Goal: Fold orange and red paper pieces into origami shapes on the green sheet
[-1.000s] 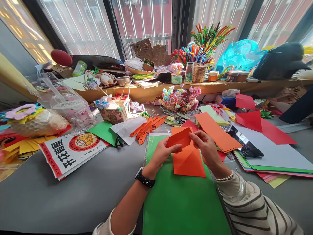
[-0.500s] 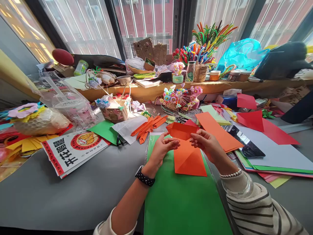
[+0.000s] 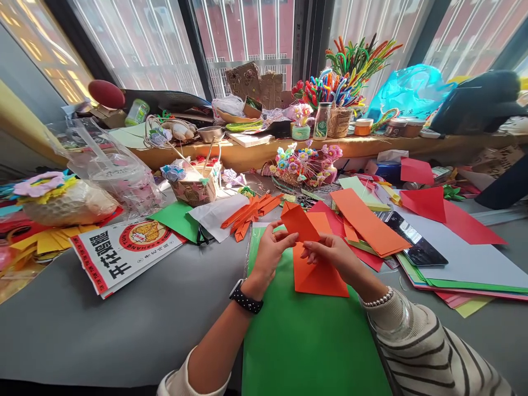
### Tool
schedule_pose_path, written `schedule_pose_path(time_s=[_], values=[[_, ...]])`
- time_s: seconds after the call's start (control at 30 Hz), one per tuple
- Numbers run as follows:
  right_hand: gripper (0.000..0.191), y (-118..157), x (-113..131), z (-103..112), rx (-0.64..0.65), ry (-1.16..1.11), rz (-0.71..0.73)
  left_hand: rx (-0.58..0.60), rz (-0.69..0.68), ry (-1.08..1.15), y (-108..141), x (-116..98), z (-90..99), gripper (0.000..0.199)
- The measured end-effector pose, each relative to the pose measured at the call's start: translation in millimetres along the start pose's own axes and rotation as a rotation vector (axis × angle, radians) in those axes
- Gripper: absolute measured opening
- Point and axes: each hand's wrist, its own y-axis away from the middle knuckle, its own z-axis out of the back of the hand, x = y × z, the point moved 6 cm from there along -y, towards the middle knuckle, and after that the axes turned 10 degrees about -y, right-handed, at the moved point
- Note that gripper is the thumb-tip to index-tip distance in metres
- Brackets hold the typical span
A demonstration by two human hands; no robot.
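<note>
We pinch the folded orange paper (image 3: pixel 300 223) between the fingertips of our left hand (image 3: pixel 269 253) and right hand (image 3: pixel 332 254), above the green sheet's (image 3: pixel 309 346) far end. We should match edges before pressing creases, gripping lightly. We count two hands, one held paper, one green sheet beneath, and one phone (image 3: pixel 417 243) at right.
</note>
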Motion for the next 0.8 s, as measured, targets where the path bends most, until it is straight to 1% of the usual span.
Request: schedule_pose_path(time_s=[0.13, 0.23, 0.33, 0.43, 0.5, 0.57, 0.7, 0.8], values=[[0.024, 0.3, 0.2, -2.1, 0.029, 0.048, 0.003, 0.053, -0.015, -0.041, 0.9, -1.1, -4.6, 0.049], [0.024, 1.4, 8.1, -1.0, 0.041, 0.149, 0.036, 0.036, -0.007, -0.038, 0.9, -1.3, -3.3, 0.048], [0.025, 2.8, 21.6, 4.6, 0.014, 0.233, 0.136, 0.013, -0.004, -0.032, 0.1, -1.4, -1.1, 0.046], [0.032, 5.3, 33.8, 6.2, 0.036, 0.309, 0.292, 0.014, -0.019, -0.043, -0.9, -1.6, -1.0, 0.047], [0.034, 7.4, 37.8, 4.8, 0.055, 0.417, 0.384, 0.024, -0.024, -0.057, -1.5, -1.1, -1.7, 0.047], [0.03, 9.3, 39.1, 3.2, 0.056, 0.532, 0.452, 0.03, -0.02, -0.066, -2.1, 0.0, -2.0, 0.045], [0.026, 11.2, 39.6, 1.7, 0.044, 0.637, 0.517, 0.029, -0.013, -0.066, -2.6, 1.0, -1.5, 0.043], [0.028, 10.5, 39.3, 1.3, 0.053, 0.653, 0.52, -0.004, -0.006, -0.073, -2.3, 0.9, 0.7, 0.045]])
